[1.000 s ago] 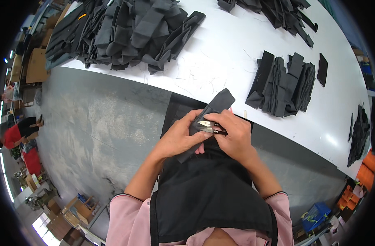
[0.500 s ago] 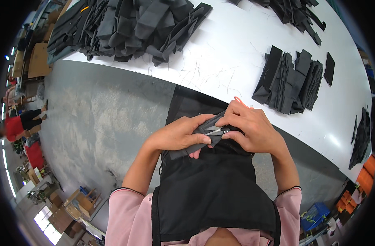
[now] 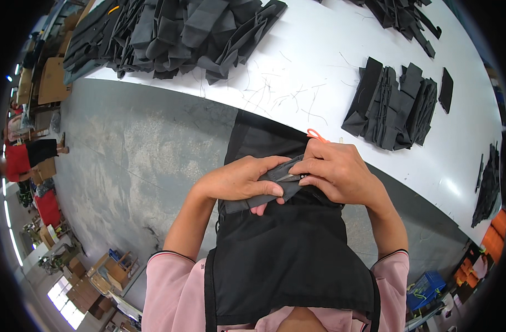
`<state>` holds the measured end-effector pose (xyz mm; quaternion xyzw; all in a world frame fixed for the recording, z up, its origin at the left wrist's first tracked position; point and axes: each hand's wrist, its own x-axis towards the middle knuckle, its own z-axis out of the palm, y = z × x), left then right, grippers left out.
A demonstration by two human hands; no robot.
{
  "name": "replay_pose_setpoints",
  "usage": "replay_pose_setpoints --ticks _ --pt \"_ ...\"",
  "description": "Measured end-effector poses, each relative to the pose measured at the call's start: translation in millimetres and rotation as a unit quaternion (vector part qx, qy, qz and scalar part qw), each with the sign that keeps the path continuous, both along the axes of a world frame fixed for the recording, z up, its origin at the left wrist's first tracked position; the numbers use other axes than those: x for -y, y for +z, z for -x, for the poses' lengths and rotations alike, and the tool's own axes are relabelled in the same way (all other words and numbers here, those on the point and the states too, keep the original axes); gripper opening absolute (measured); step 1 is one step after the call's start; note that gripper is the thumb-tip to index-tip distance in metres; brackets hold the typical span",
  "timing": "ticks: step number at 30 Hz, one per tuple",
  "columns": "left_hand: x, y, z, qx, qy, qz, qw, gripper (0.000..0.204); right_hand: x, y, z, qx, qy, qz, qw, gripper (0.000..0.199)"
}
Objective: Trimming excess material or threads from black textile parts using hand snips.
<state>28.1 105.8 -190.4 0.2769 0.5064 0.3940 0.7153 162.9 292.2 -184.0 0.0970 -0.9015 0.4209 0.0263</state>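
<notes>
Pinched between thumb and fingers of my left hand (image 3: 243,178) is a folded dark grey fabric piece (image 3: 239,205), held above my black apron. My right hand (image 3: 336,171) is closed around a small pair of thread snips (image 3: 290,178). Their pale blades lie against the fabric beside my left fingertips, and most of the handle is hidden in my palm. An orange cord loop (image 3: 316,134) sticks out above my right knuckles. Whether a thread sits between the blades is too small to tell.
A white table (image 3: 297,61) with loose thread ends runs across the front. On it lie a big dark fabric pile (image 3: 181,39), a smaller stack (image 3: 394,105) and a flat black strip (image 3: 446,90). A blue crate (image 3: 425,290) stands low right; a person in red (image 3: 18,163) is far left.
The snips' blades, apart and plainly visible before, now look closed and are partly covered by my right fingers. Both hands stay close together on the fabric. The person far left has shifted slightly.
</notes>
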Motion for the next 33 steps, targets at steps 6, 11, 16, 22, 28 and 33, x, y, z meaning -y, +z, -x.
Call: replay_pose_setpoints --ticks 6,11,16,22,28,33 --pt "0 0 -1 0.009 0.035 0.000 0.999 0.050 10 0 -12 -0.016 -0.090 0.051 0.994 0.024" --pt "1 0 -2 -0.033 0.030 -0.005 0.999 0.051 14 1 -13 -0.020 -0.097 0.023 0.995 0.026" --pt "1 2 -2 -0.027 0.052 -0.007 0.998 0.049 16 2 -15 -0.011 -0.104 0.035 0.994 0.025" --pt "3 -11 -11 0.027 0.194 -0.003 0.981 0.050 26 0 -25 -0.046 -0.203 0.051 0.977 0.025" --pt "-8 -17 -24 0.139 0.375 0.005 0.917 0.032 38 -11 -37 -0.053 -0.314 0.067 0.946 0.024" --pt "-13 -16 -31 0.137 0.404 0.007 0.905 0.036 38 -16 -27 -0.068 -0.297 0.052 0.951 0.024"
